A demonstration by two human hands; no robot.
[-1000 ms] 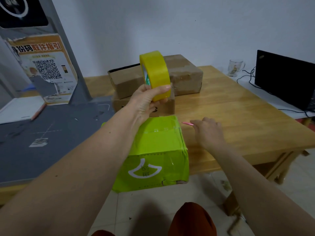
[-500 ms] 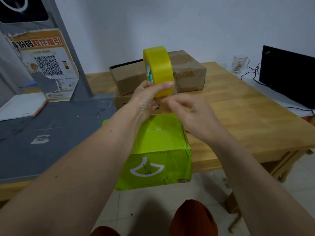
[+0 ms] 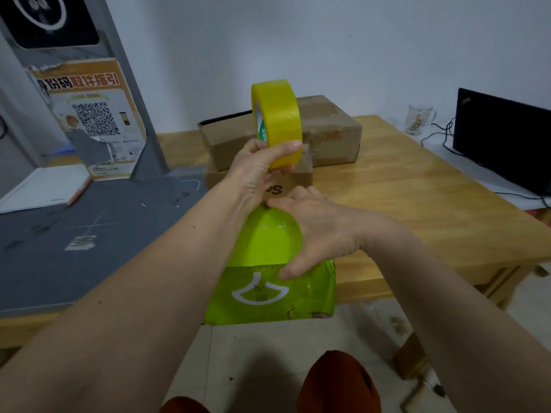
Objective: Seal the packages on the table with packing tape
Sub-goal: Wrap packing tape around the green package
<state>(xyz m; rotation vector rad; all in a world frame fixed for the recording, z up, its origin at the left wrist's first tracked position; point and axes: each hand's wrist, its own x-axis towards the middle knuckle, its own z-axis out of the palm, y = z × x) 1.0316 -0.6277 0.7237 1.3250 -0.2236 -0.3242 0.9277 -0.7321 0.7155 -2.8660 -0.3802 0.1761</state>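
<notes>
At the near table edge sits the green package, overhanging slightly. Left hand grips the yellow tape roll above, at 12 o'clock of the package, fingers curled round its rim. Right hand lies spread across the package top — thumb on the front face, fingertips at the far edge. Wrapping looks glossy, likely slippery; box probably light — steady it from above.

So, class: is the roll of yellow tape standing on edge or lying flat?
On edge. The left hand holds the yellow tape roll upright in the air above the green package, its round side face turned leftward.
</notes>
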